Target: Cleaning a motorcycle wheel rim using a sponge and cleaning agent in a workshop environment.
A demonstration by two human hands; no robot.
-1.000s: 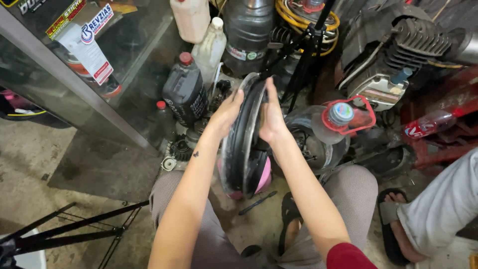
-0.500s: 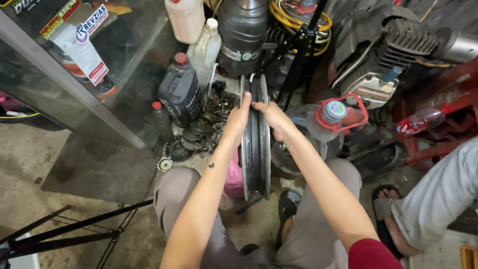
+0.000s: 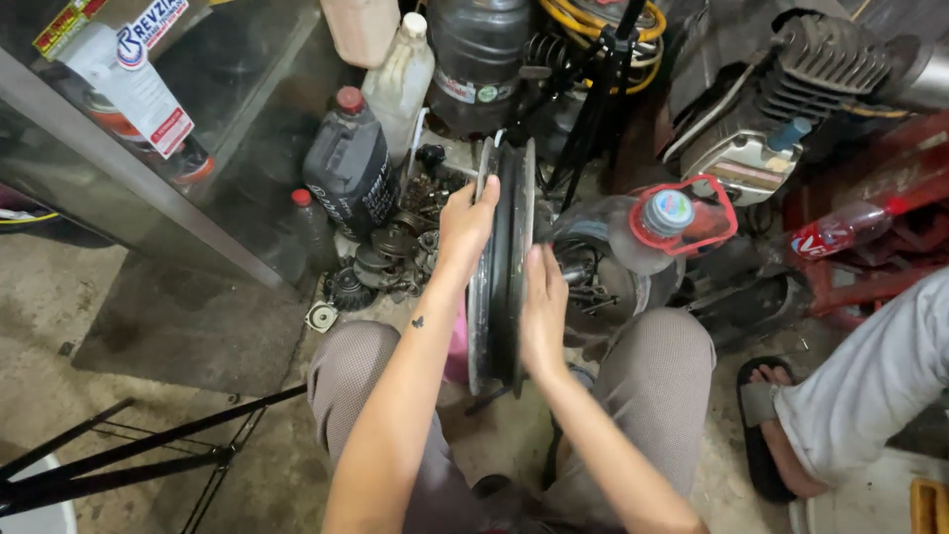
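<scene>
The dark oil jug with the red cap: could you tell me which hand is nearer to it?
Left. The left hand grips the wheel's rim beside the jug; the right hand presses its far side.

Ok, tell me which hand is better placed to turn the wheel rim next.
Probably the left hand: it grips the upper edge of the upright wheel rim, fingers curled over it. The right hand lies flat against the rim's side lower down, so it seems suited to steadying.
</scene>
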